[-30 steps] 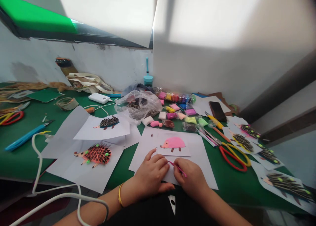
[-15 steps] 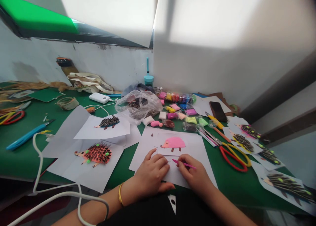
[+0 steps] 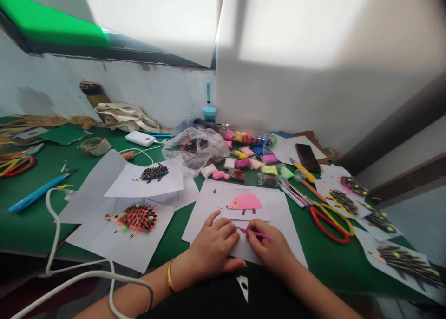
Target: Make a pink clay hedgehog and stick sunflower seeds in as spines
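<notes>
My right hand [image 3: 273,250] pinches a slim pink pointed modelling tool [image 3: 263,235], its tip down near the white paper [image 3: 284,226] and close to my left fingertips. Palm down on the same paper rests my left hand [image 3: 213,245], fingers spread and thumb apart. A tiny dark mark or bit lies by the tool's tip, too small to name. Just beyond both hands is a flat pink clay hedgehog [image 3: 248,201] with a lighter face, a dark nose and brown feet. A small brown clay bit [image 3: 214,191] sits at the paper's upper left.
Finished hedgehog pictures lie left [image 3: 137,219] and right [image 3: 407,263]. Scissors [image 3: 329,223] and a phone [image 3: 307,157] are on the right. Behind are clay packets [image 3: 269,169] and a plastic bag [image 3: 197,147]. A white cable [image 3: 54,235] crosses the left front.
My right hand has shifted slightly left and down, bringing the pink tool's tip closer to my left fingers. My left hand stays in place.
</notes>
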Available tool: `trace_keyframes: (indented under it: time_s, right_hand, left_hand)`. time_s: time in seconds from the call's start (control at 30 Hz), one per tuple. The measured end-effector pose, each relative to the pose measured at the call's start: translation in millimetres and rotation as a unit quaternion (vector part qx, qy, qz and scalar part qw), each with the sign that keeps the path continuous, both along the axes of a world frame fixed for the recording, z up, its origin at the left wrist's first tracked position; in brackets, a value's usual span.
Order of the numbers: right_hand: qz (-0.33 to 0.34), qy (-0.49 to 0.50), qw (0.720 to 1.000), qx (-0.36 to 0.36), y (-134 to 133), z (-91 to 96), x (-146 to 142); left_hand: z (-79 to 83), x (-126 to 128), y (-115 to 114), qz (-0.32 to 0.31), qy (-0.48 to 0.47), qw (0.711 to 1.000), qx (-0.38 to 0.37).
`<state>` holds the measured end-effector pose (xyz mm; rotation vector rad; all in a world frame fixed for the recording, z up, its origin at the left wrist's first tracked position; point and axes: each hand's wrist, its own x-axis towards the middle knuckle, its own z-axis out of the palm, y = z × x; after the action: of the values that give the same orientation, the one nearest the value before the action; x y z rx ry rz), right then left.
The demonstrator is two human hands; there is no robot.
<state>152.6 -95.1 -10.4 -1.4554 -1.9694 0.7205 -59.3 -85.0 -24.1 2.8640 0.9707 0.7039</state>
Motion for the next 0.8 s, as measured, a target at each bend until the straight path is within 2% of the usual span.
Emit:
trace_keyframes:
  time_s: [0.8]
  right_hand:
    - [-0.013, 0.013, 1.000, 0.016, -0.7, -1.6, 1.6]
  left_hand:
    - [2.1, 0.0, -0.8, 0.001, 0.005, 1.000, -0.001]
